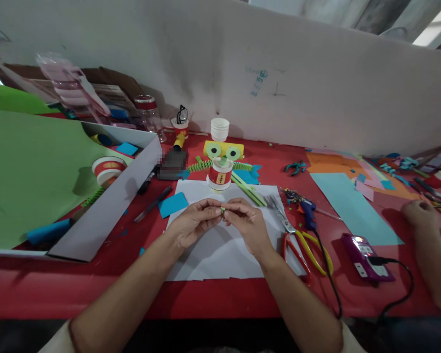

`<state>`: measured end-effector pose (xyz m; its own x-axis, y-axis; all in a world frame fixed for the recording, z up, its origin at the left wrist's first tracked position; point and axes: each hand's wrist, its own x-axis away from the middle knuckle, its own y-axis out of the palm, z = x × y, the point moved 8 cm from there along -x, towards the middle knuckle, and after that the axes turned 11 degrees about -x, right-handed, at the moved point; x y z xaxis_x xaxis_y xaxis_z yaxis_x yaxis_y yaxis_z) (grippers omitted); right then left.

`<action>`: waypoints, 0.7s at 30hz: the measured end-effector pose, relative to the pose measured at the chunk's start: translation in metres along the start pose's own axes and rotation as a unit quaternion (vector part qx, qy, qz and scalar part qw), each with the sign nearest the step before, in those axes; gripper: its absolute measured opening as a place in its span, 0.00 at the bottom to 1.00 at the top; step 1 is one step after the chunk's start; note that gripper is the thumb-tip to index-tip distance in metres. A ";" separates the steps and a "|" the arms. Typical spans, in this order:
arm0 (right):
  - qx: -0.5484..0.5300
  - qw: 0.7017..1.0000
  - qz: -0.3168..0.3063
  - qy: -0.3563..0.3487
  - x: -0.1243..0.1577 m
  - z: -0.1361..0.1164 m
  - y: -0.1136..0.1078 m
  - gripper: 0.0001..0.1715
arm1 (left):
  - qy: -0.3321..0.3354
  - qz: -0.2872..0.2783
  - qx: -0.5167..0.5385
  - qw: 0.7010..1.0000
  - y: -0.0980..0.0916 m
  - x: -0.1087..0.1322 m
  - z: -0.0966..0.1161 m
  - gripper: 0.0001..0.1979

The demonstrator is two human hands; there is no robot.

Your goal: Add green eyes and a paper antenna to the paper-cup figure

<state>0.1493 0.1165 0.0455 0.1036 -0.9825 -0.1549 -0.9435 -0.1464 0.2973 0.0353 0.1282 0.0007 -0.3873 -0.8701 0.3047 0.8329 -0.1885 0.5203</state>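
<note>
My left hand (198, 220) and my right hand (247, 224) meet above a white paper sheet (213, 260). Between their fingertips both pinch a tiny green paper piece (222, 210); its exact shape is too small to tell. Just beyond stands a red and white paper cup (220, 174), with folded green paper springs (200, 166) at its sides. Behind it lies a yellow paper roll (224, 147) bearing two green and black eye discs. Green paper strips (248, 189) lie to the right of the cup, and a blue paper piece (173, 204) is left of my hands.
Scissors (290, 230) with red and yellow handles and a blue glue gun (308, 213) lie to the right, near a purple power socket (365, 257). A white box (113, 196) stands on the left. Another person's arm (426, 240) rests at the far right.
</note>
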 end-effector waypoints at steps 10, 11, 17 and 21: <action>0.073 0.996 -0.009 -0.046 0.001 -0.005 0.001 0.07 | -0.018 0.008 -0.010 1.000 -0.003 0.001 -0.002 0.14; 0.080 0.995 -0.011 -0.057 0.002 -0.006 0.002 0.07 | -0.022 0.005 -0.011 1.000 -0.003 0.002 -0.002 0.15; 0.098 0.990 -0.012 -0.096 0.004 -0.011 0.005 0.09 | -0.013 -0.012 -0.005 1.000 0.004 0.004 0.000 0.18; 0.110 0.988 -0.012 -0.106 0.006 -0.013 0.006 0.10 | 0.007 0.003 -0.023 1.000 0.005 0.006 0.003 0.21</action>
<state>0.1484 0.1081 0.0582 0.0813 -0.9293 -0.3602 -0.9896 -0.1182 0.0816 0.0362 0.1230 0.0075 -0.3770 -0.8779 0.2953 0.8523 -0.2041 0.4815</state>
